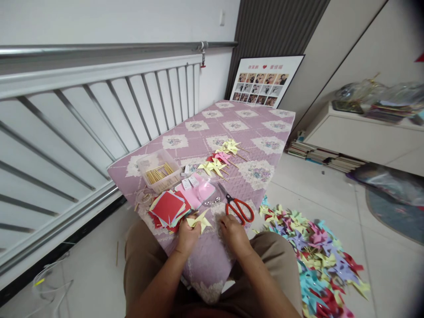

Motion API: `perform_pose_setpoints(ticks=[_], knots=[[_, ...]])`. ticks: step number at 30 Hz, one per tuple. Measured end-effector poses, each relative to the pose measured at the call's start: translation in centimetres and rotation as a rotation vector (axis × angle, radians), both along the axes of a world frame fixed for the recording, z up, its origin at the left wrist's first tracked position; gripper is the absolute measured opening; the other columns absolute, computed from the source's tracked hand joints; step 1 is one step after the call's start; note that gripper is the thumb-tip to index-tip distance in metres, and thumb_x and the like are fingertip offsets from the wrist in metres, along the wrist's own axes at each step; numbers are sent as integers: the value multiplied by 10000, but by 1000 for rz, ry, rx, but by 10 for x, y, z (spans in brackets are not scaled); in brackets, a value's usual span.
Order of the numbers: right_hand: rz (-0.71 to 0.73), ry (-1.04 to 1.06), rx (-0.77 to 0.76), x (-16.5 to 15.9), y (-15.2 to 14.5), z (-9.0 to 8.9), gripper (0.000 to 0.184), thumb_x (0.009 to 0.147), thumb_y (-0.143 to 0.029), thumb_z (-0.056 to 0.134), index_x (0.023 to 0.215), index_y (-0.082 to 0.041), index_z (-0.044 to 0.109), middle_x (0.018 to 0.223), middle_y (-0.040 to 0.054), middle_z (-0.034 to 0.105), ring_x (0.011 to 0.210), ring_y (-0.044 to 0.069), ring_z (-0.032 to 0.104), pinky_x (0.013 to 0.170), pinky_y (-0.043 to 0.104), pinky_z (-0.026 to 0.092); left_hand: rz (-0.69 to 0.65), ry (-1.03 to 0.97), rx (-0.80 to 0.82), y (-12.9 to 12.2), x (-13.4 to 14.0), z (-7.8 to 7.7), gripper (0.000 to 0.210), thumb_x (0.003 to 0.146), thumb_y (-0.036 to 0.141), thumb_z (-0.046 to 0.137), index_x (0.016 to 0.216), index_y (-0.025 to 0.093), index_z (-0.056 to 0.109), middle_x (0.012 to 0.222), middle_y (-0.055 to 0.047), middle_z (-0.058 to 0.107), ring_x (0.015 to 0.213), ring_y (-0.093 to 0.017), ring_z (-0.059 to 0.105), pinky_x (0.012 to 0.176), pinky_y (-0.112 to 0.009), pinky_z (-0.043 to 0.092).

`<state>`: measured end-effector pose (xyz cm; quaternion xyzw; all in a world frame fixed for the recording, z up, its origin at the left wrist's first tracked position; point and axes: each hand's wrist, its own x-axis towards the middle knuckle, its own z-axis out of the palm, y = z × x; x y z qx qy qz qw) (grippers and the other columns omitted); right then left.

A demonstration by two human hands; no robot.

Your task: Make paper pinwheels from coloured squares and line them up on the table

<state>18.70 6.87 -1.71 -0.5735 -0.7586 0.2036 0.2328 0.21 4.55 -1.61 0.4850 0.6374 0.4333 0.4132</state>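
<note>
A pale yellow paper pinwheel (202, 221) is gripped by my left hand (188, 235) above the front corner of the table. My right hand (233, 232) is closed just right of it, close to the orange-handled scissors (239, 206); whether its fingertips hold anything small is hidden. Beside my left hand lies a stack of coloured paper squares (168, 206), red on top. Behind it is a clear plastic box (159, 170) of wooden sticks. Pink paper (200, 192), small white boxes (190, 182) and a clear dish (212, 198) with tiny pieces sit between.
Several finished pinwheels on sticks (220, 159) lie mid-table on the patterned tablecloth (235, 126). A large heap of coloured pinwheels (318, 260) covers the floor at right. A white railing (99, 115) runs along the left, and a framed photo board (265, 81) leans at the back.
</note>
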Motion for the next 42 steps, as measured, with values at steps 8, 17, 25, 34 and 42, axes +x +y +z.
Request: perform_pose_setpoints(ticks=[8,17,25,34,42], knots=[[18,68,12,-2,-3,1,209,817,-135,467,649,-194,575,709,64,584,684,196,552,658,283,425,16,-76,0,3,0,1,208,736,190,542,863,130,696,787,-69,709,685,-175,623,644,-245,470],[-102,369,-29,-5,-9,24,187,845,-300,448,785,-185,582,700,36,634,639,175,599,603,268,484,84,-214,-108,2,6,9,251,702,241,586,891,113,692,809,-77,720,765,-202,653,709,-266,487],[31,478,40,-21,-25,71,110,825,-198,513,750,-195,595,709,23,618,666,170,586,615,264,460,104,-282,-169,-7,20,35,221,695,249,598,851,118,683,754,-62,706,684,-187,637,635,-252,476],[86,327,206,-22,-30,80,122,816,-167,553,748,-222,637,945,75,598,943,239,541,839,394,423,23,-241,-144,-10,29,62,170,673,190,601,805,146,698,775,-50,720,722,-179,637,644,-237,472],[43,473,16,-16,-34,78,115,830,-224,559,768,-232,656,1135,81,557,1117,258,487,957,423,370,19,-297,-160,-15,35,67,146,688,235,618,783,137,669,657,-6,659,567,-121,565,520,-195,410]])
